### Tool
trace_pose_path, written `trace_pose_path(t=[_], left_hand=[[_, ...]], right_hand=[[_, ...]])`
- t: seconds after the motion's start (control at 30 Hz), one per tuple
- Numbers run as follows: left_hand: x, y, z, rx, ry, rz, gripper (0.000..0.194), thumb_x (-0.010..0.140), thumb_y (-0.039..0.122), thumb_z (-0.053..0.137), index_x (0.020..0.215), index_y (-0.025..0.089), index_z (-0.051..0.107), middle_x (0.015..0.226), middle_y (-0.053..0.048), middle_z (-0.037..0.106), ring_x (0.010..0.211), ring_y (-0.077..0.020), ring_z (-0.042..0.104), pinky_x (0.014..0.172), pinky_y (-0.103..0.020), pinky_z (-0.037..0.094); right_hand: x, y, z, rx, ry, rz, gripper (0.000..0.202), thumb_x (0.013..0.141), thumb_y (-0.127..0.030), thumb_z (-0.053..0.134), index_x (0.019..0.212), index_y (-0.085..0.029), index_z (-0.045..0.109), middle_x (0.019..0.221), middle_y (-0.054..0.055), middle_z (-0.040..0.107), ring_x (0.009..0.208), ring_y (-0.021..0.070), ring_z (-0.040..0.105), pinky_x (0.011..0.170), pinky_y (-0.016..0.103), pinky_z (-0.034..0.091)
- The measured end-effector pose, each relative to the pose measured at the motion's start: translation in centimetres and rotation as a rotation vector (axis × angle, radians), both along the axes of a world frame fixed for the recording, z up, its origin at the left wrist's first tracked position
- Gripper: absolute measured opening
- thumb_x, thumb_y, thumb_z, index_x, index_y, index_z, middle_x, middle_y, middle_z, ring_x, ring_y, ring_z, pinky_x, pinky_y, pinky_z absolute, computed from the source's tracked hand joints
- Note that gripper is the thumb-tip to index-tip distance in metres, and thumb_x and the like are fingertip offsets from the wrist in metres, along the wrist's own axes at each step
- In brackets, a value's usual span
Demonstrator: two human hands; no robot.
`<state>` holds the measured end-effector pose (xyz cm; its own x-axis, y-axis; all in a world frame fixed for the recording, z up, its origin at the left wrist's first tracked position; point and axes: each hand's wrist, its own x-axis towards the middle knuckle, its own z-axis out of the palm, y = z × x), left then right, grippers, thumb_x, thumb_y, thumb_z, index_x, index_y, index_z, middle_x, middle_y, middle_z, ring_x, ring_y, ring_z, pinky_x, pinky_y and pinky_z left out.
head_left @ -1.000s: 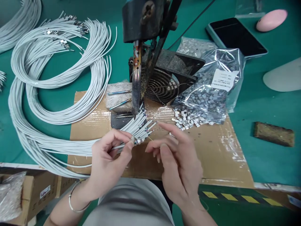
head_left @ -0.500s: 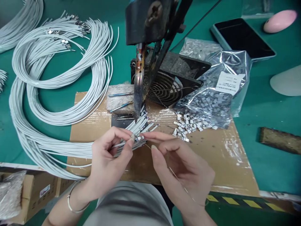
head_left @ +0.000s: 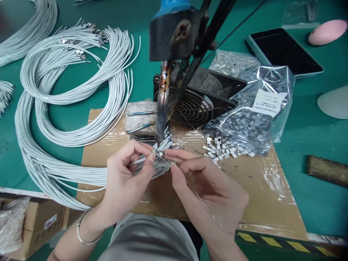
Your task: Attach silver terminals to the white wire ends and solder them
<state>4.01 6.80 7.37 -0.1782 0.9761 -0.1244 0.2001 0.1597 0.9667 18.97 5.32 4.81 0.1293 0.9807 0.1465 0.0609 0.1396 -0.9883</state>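
My left hand (head_left: pixel 133 177) pinches a white wire close to its end between thumb and fingertips, where a small metal terminal (head_left: pixel 162 153) shows. In my right hand (head_left: pixel 210 188) a thin solder wire (head_left: pixel 201 199) runs across the palm and out past the thumb toward that terminal. The right forefinger reaches to the terminal's side; whether it touches is too small to tell. Just above the fingertips, the dark tip of a mounted soldering iron (head_left: pixel 162 116) points down. A bundle of white wires (head_left: pixel 81 174) passes behind my left hand, its ends fanned under the iron.
Loose metal terminals (head_left: pixel 221 148) spill from a clear plastic bag (head_left: pixel 272 125) on the cardboard sheet (head_left: pixel 261 195). A black fan (head_left: pixel 194 108) stands behind the iron. Coiled white wires (head_left: pixel 40 85) lie left. A phone (head_left: pixel 285 50) and pink oval object (head_left: pixel 327 32) lie right.
Both hands have moved slightly up, bringing the terminal closer to the iron's tip. My right thumb and the solder wire are nearer the terminal. The whole view has shifted a little.
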Motion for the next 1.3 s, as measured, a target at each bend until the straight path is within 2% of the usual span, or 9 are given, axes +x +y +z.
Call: trace_pose_path(t=[0.1, 0.27, 0.63, 0.8, 0.97, 1.1, 1.3], left_hand=[[0.1, 0.2, 0.0, -0.004, 0.002, 0.016, 0.012, 0.090, 0.010, 0.075, 0.082, 0.018, 0.071, 0.094, -0.004, 0.077, 0.070, -0.0110, 0.064, 0.060, -0.019, 0.047], [0.2, 0.5, 0.2, -0.005, 0.009, 0.025, 0.013, 0.088, 0.009, 0.075, 0.081, 0.019, 0.071, 0.094, -0.002, 0.078, 0.068, -0.0096, 0.062, 0.055, -0.019, 0.042], [0.4, 1.5, 1.2, -0.017, -0.017, 0.042, 0.014, 0.082, 0.007, 0.077, 0.076, 0.018, 0.071, 0.086, -0.002, 0.078, 0.071, -0.0109, 0.068, 0.060, -0.017, 0.049], [0.5, 1.8, 1.4, 0.003, -0.028, 0.039, 0.015, 0.081, 0.006, 0.076, 0.074, 0.018, 0.070, 0.083, -0.002, 0.077, 0.063, -0.0088, 0.060, 0.055, -0.017, 0.045], [0.5, 2.2, 1.4, 0.008, -0.028, 0.033, 0.013, 0.081, 0.007, 0.076, 0.074, 0.017, 0.070, 0.084, -0.001, 0.077, 0.053, -0.0051, 0.045, 0.048, -0.018, 0.034], [0.4, 2.2, 1.5, 0.006, -0.044, 0.029, 0.014, 0.082, 0.007, 0.076, 0.074, 0.016, 0.070, 0.083, -0.002, 0.077, 0.055, -0.0053, 0.050, 0.049, -0.017, 0.034], [0.4, 2.2, 1.5, 0.011, -0.055, 0.033, 0.014, 0.082, 0.007, 0.077, 0.074, 0.017, 0.070, 0.083, -0.002, 0.077, 0.053, -0.0056, 0.049, 0.046, -0.019, 0.032]], right_hand=[[0.0, 0.2, 0.1, -0.008, -0.020, -0.006, 0.020, 0.094, -0.008, 0.073, 0.084, -0.024, 0.067, 0.108, 0.004, 0.085, 0.101, 0.0219, 0.084, 0.094, 0.035, 0.067], [-0.1, 0.4, 0.3, -0.029, -0.016, -0.018, 0.021, 0.093, -0.007, 0.074, 0.083, -0.024, 0.067, 0.108, 0.004, 0.085, 0.100, 0.0223, 0.083, 0.094, 0.036, 0.067], [-0.2, 0.8, 0.6, -0.062, -0.017, -0.034, 0.019, 0.096, -0.011, 0.074, 0.084, -0.024, 0.066, 0.109, 0.004, 0.085, 0.104, 0.0229, 0.083, 0.098, 0.039, 0.067], [-0.1, 1.0, 0.4, -0.042, 0.018, -0.032, 0.018, 0.095, -0.013, 0.076, 0.083, -0.025, 0.068, 0.110, 0.005, 0.086, 0.097, 0.0243, 0.084, 0.096, 0.041, 0.069], [-0.1, 1.2, 0.7, -0.058, 0.042, -0.023, 0.019, 0.096, -0.012, 0.074, 0.084, -0.026, 0.069, 0.112, 0.003, 0.085, 0.102, 0.0240, 0.084, 0.097, 0.039, 0.069], [-0.1, 1.3, 0.9, -0.052, 0.043, -0.024, 0.020, 0.095, -0.011, 0.075, 0.084, -0.026, 0.068, 0.112, 0.001, 0.085, 0.103, 0.0200, 0.084, 0.095, 0.031, 0.068], [-0.1, 1.3, 1.1, -0.044, 0.031, -0.030, 0.020, 0.096, -0.010, 0.074, 0.085, -0.026, 0.068, 0.112, 0.002, 0.085, 0.103, 0.0214, 0.084, 0.095, 0.034, 0.068]])
